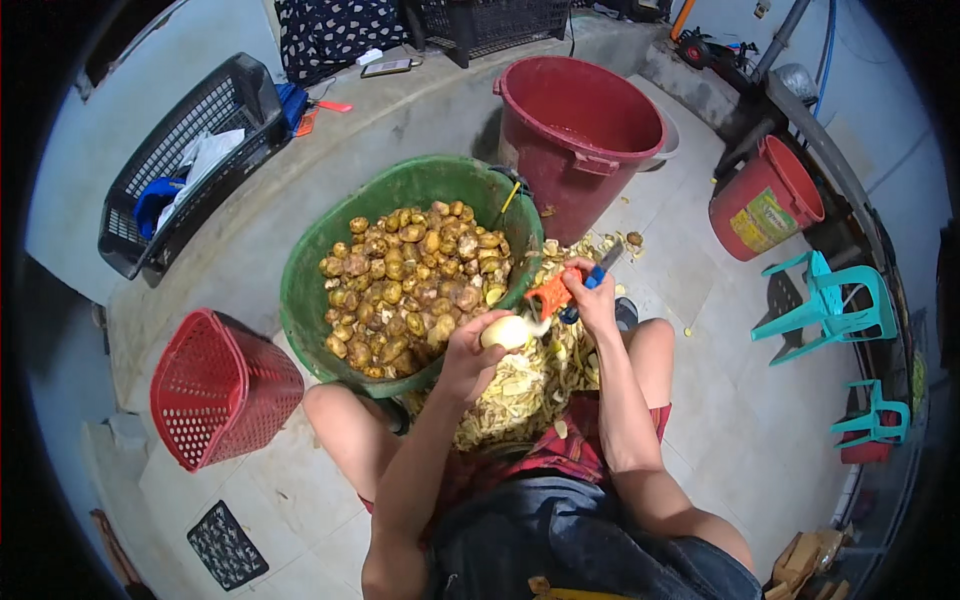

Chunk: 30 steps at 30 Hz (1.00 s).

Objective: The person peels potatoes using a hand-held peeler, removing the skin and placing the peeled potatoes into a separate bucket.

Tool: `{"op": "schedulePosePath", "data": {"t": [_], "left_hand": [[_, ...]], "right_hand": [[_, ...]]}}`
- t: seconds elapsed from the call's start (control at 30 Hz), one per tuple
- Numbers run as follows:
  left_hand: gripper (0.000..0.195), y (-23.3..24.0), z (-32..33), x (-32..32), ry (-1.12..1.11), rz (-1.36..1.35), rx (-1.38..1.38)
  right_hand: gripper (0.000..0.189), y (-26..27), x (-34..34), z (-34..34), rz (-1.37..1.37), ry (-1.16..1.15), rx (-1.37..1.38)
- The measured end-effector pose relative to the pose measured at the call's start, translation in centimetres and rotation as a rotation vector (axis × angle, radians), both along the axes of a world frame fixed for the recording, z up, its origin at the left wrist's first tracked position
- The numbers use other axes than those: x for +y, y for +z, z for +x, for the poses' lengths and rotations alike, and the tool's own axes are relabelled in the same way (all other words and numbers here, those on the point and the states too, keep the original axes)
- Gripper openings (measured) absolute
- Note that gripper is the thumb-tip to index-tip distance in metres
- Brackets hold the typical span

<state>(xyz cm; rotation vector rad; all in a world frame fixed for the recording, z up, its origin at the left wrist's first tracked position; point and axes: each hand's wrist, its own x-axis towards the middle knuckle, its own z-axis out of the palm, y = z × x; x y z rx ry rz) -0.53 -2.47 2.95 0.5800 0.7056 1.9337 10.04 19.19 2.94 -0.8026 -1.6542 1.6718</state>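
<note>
A peeled, pale potato (505,333) sits in the fingers of my left hand (472,352), over the near rim of a green tub. My right hand (594,296) grips an orange-handled peeler (553,294), its head close to the potato. Blue handle parts and a knife blade (613,255) also stick out from that hand; how they are held is partly hidden. Many unpeeled potatoes (405,277) lie inside the green tub (300,300) ahead of me. Between my legs a heap of potato peels (517,390) covers the floor.
A large red bin (555,180) stands behind the tub at right. To the left is a red perforated basket (262,397). A black crate (255,90) rests on the ledge. Farther right are a smaller red bucket (739,214) and a turquoise plastic chair (825,300).
</note>
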Motion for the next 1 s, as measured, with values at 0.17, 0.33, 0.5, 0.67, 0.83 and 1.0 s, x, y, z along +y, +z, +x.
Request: {"op": "schedulePosePath", "data": {"t": [0.17, 0.33, 0.5, 0.67, 0.83, 1.0], "left_hand": [[0.068, -1.2, 0.8, 0.6, 0.025, 0.012, -0.069], [0.077, -1.2, 0.3, 0.4, -0.045, 0.085, -0.166], [0.075, 0.5, -0.5, -0.4, -0.114, 0.163, -0.176], [0.074, 1.0, -0.9, -0.5, -0.139, 0.108, -0.107], [0.065, -0.6, -1.5, -0.4, -0.132, 0.139, -0.136], [0.053, -0.3, -1.6, 0.1, 0.076, 0.000, -0.289]], "right_hand": [[0.020, -0.3, -0.7, 0.0, 0.142, 0.010, -0.027], [0.020, -1.0, 0.3, 0.3, 0.177, -0.044, 0.121], [0.022, -0.6, -0.1, 0.9, 0.112, -0.037, 0.063], [0.023, -1.3, 0.2, 1.2, 0.066, -0.021, 0.074], [0.030, -1.5, -0.3, 1.0, 0.087, -0.024, 0.039], [0.055, -1.6, -0.1, 1.5, -0.061, 0.049, 0.032]]}}
